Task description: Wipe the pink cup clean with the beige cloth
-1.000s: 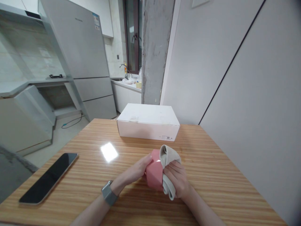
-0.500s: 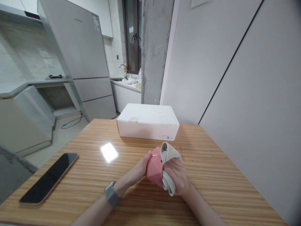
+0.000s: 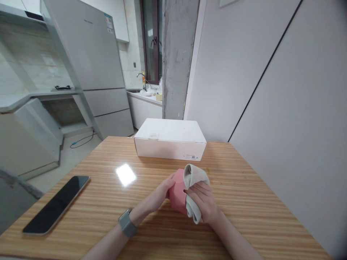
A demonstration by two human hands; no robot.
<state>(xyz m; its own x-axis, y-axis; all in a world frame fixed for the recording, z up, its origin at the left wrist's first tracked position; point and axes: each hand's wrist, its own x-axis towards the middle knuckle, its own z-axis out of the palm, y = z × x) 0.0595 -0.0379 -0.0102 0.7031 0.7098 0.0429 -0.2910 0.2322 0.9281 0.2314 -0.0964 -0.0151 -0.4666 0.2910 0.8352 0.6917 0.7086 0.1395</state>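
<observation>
Closest to me, the left hand (image 3: pixel 155 193) is curled around a pink faceted vessel (image 3: pixel 176 191), its fingers closed on the near side, while the right hand (image 3: pixel 202 204) is closed as well, pressing a folded beige cloth (image 3: pixel 193 177) against the opposite flank. The vessel sits between the two hands, low over the table (image 3: pixel 244 173), though I can't tell from here whether its base touches the wood, and its opening is hidden. The hold looks sound for cloth work: one hand does the steadying and the other does the rubbing. A firm but easy grip on the left should stop the smooth pink surface from slipping, and cloth kept flat under the right fingers should follow each facet and reach into the edges between them. A watch (image 3: pixel 127 224) sits on the left wrist. Off to the left of the hands lies a dark phone (image 3: pixel 55 204), well apart from them, and ahead, near the table's far edge, stands a white box (image 3: pixel 169 144) with its lid on. Beyond the table are a concrete pillar (image 3: pixel 179 54), a steel fridge (image 3: pixel 86 47), and a sink counter (image 3: pixel 143 99) beneath a window (image 3: pixel 151 43).
</observation>
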